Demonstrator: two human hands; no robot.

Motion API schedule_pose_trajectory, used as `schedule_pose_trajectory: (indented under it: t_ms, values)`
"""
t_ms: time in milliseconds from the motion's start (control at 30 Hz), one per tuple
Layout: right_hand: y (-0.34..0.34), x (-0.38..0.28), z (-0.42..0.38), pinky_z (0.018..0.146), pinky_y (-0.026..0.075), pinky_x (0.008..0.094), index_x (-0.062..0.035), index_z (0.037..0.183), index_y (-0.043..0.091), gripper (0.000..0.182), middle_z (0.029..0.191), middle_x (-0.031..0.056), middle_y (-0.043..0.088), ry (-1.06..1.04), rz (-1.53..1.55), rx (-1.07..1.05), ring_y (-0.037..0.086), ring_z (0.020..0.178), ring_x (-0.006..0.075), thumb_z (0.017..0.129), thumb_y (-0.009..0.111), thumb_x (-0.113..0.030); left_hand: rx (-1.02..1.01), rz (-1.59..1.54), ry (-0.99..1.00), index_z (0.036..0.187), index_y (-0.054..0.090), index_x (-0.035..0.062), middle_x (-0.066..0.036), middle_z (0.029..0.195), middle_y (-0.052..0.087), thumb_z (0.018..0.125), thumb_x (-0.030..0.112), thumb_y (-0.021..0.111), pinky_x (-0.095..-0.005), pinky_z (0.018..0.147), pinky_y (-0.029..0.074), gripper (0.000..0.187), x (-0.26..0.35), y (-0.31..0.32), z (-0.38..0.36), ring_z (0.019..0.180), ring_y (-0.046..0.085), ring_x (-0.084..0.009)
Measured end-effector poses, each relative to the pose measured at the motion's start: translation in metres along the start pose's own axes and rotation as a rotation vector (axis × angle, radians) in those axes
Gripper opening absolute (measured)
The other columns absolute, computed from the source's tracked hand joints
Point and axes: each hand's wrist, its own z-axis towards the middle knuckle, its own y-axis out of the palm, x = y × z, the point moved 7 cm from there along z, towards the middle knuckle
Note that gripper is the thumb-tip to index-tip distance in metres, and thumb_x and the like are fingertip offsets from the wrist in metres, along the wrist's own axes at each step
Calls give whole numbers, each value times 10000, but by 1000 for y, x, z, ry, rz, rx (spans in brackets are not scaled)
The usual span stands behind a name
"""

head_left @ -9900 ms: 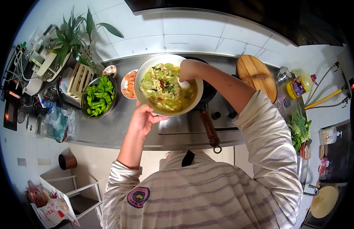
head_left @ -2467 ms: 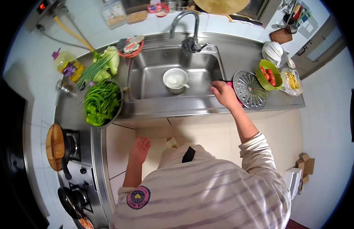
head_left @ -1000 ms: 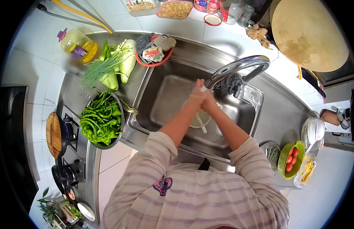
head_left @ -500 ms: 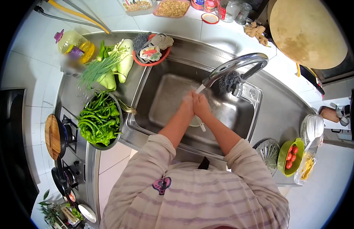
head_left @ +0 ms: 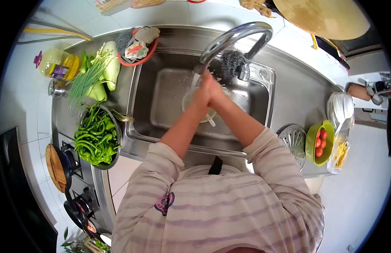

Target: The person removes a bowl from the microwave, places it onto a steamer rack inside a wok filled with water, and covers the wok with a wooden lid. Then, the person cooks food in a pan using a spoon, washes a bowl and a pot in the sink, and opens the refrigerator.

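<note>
My left hand (head_left: 201, 96) and my right hand (head_left: 215, 92) are pressed against each other, just below the spout of the chrome faucet (head_left: 229, 34). Water (head_left: 195, 80) runs from the spout beside them. Their fingers are blurred and overlap, so I cannot make out how they are bent or whether anything is between them. Under my wrists, a pale round vessel with a white handle (head_left: 210, 121) sits in the steel sink (head_left: 161, 122), partly hidden by my forearms. A dark scouring pad (head_left: 231, 63) rests behind the faucet base, close to my right hand.
Left of the sink stand a bowl of green peppers (head_left: 96, 139), scallions (head_left: 90, 80), pale long gourds (head_left: 113, 69) and an oil bottle (head_left: 60, 65). A red basket (head_left: 151, 52) holds sponges at the rim. On the right are a drain rack (head_left: 293, 143), tomatoes in a green basket (head_left: 310, 145) and stacked dishes (head_left: 339, 107).
The camera view has shifted, so the surroundings sit further left and higher. My hands remain together under the faucet, with their fingers pointing up more towards the spout.
</note>
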Motion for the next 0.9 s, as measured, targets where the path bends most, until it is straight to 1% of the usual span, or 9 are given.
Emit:
schedule_pose_trajectory:
  t_ms: [200,267,367,433,500,600,733,833,900]
  values:
    - [-5,33,27,726,472,330,-24,1208,527,492,951,98,635,-372,60,-56,601,784,224,933,421,-419,262,178,-143,1196,533,128,-31,988,586,921,299,469,-321,734,459,329,17,2,-30,825,568,-156]
    - [-22,11,25,727,468,293,-24,1231,509,474,963,83,634,-415,129,-168,600,784,184,934,447,-388,8,-122,0,1257,488,101,-56,1123,581,925,251,481,-310,814,466,365,-6,32,-31,920,591,-172]
    - [-43,-11,10,761,447,270,16,1172,550,334,1021,66,614,-368,5,-127,555,824,129,948,474,-221,-139,-16,49,1200,500,51,-96,1150,588,911,168,509,-307,824,483,311,13,14,-26,930,615,-203]
    - [-80,-32,-1,709,450,261,8,964,659,333,873,65,663,-744,-90,80,566,731,116,936,506,-287,103,63,62,1133,531,7,-107,983,623,871,151,578,-288,768,503,302,37,-24,-28,850,619,-194]
    - [-134,-26,-3,644,443,252,-5,751,688,401,757,76,674,-540,-195,334,564,676,118,925,524,-327,193,133,90,1107,556,1,-92,920,630,869,165,585,-272,759,508,290,48,-65,-22,859,611,-181]
    - [-169,-50,-37,594,432,260,-14,627,667,508,677,75,668,-638,-458,480,551,592,113,926,497,-388,324,344,54,1043,609,44,-89,788,639,826,180,616,-318,722,517,257,45,-116,-22,786,621,-231]
    - [-175,-96,-40,573,451,291,-15,602,665,537,568,77,626,-689,-807,411,551,523,145,928,470,-394,93,1653,331,1163,580,175,-242,1266,457,715,187,660,-442,971,392,455,23,-101,-42,1169,446,-388]
    - [-182,-109,-28,573,451,281,-13,655,665,485,591,86,633,-628,-817,253,556,535,148,933,467,-357,11,1543,164,1296,468,204,-236,1424,237,733,165,634,-435,1037,322,588,30,-73,-66,1290,299,-386]
    - [-168,-100,-38,578,452,276,-6,719,670,432,627,92,643,-537,-843,193,562,556,145,933,476,-327,-80,1545,376,1380,345,240,-225,1433,220,741,163,624,-427,1037,327,702,55,-36,-92,1281,316,-385]
